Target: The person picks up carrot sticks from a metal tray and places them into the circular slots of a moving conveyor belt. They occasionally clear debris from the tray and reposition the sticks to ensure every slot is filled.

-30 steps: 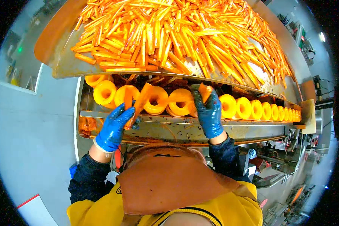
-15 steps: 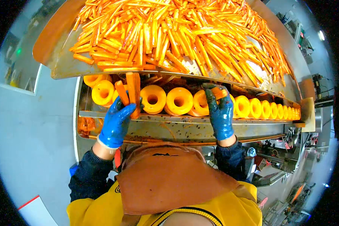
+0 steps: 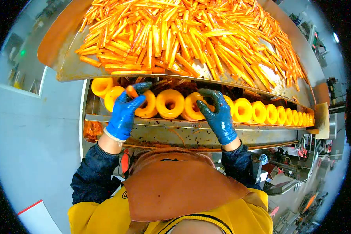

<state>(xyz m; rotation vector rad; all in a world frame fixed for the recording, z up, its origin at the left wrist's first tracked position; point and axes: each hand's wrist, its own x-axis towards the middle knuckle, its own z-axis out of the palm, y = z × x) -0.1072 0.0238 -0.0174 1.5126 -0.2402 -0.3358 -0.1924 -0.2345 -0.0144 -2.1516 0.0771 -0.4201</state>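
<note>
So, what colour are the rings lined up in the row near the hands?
The rings are bright yellow-orange, as the head view shows best.

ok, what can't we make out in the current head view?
- Head: full length of orange stick, partly hidden by left hand.
- Head: far side of stick pile, cut off by top edge.
- Head: holes of rightmost yellow rings, too small.
- Head: right edge of nearer yellow ring, behind right hand.

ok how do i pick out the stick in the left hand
Find the metal tray heaped with orange sticks, then the yellow rings lined up just below. Near the row's left end is the blue-gloved left hand. Its stick sits between thumb and fingers, apart from the heap.
</note>
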